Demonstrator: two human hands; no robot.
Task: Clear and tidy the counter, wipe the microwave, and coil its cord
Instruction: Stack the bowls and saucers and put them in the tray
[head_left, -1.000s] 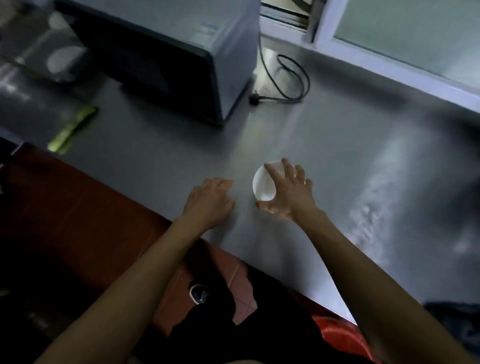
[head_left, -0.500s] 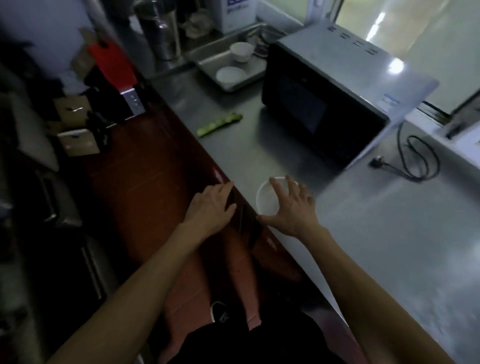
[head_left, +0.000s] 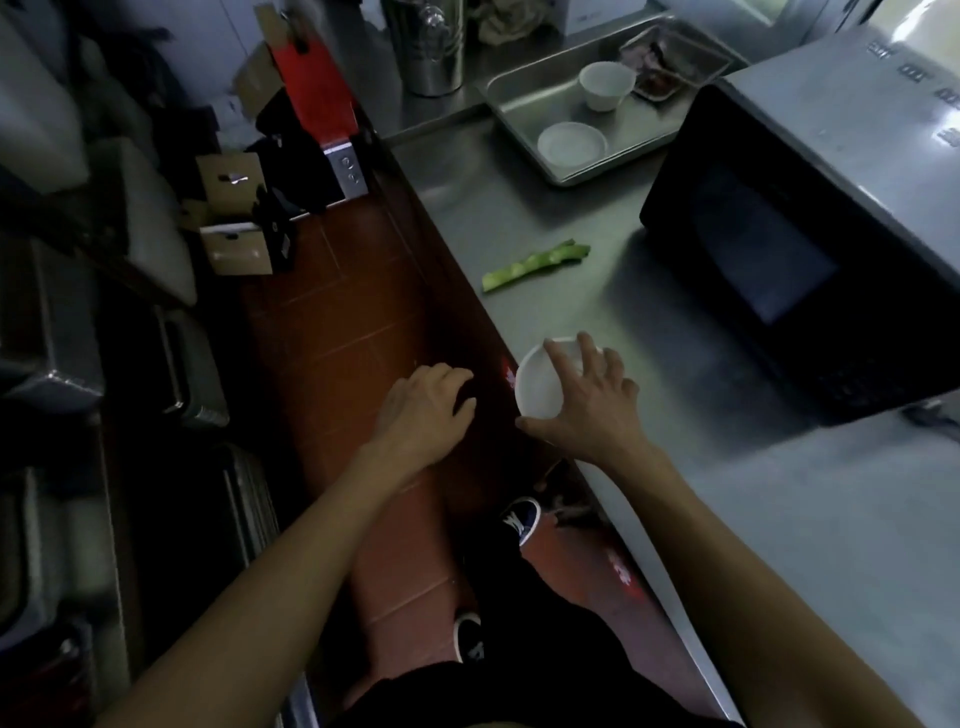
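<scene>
Surface: we note a stainless steel surface (head_left: 597, 291) running from lower right toward the upper middle, its left edge bordering a red tiled floor (head_left: 332, 332)
Room: dim; we see boxes (head_left: 236, 208) and dark clutter on the floor at left, and a metal canister (head_left: 434, 47) at the far end of the surface
Microwave: a microwave (head_left: 810, 218) with a dark door stands on the surface at right
Tray: a metal tray (head_left: 524, 98) sits beyond the microwave, holding a white cup (head_left: 607, 84) and a shallow white dish (head_left: 571, 144), the two apart
Scrap: a green vegetable piece (head_left: 535, 263) lies near the surface's left edge, between tray and hands
Bowl: a small white bowl (head_left: 537, 384) is at the surface's edge, in front of the microwave; we cannot tell whether it rests on the surface or is lifted
Right hand: right hand (head_left: 587, 402) grips the bowl from above, fingers spread over the rim, thumb beneath the near side
Left hand: left hand (head_left: 426, 402) hangs over the floor just left of the bowl, palm down, fingers loosely curled, holding nothing
Cord: we see no clear view of it
</scene>
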